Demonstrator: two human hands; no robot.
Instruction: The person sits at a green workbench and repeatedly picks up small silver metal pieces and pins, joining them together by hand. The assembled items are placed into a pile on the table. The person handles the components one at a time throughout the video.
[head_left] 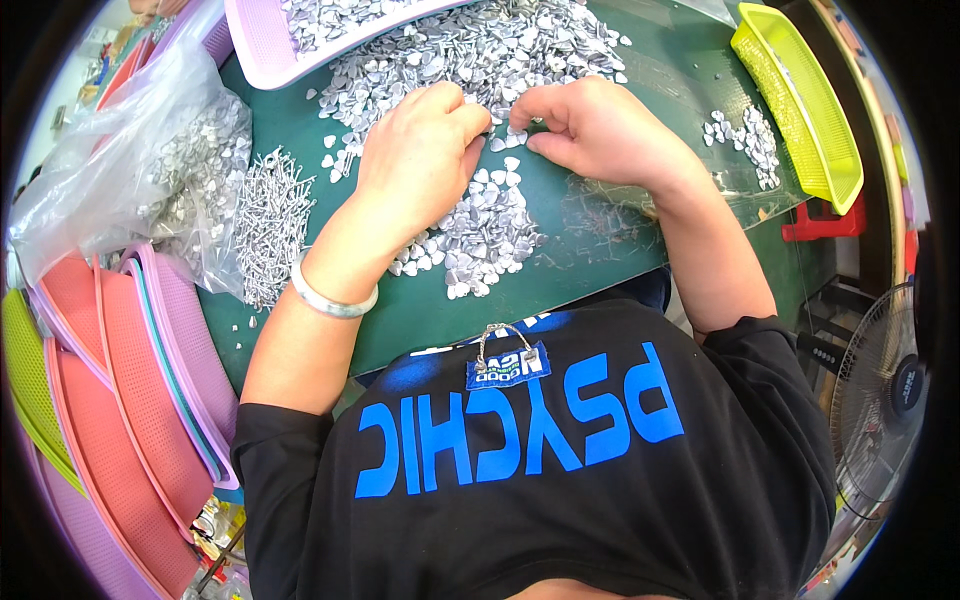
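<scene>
My left hand rests at the near edge of a large pile of small silver heart-shaped pieces, its fingers curled and pressed together. Across a narrow gap, my right hand has its index finger and thumb bent toward each other over a few loose hearts. What the fingertips of either hand hold is too small or hidden. Nearer to me, between my forearms, lies a smaller heap of silver hearts. All of it sits on a green tabletop.
Left of my left forearm are a heap of small metal pins and a clear plastic bag of pieces. A lilac tray overlaps the pile. Stacked baskets stand at left. At right are more hearts, a lime-green basket and a fan.
</scene>
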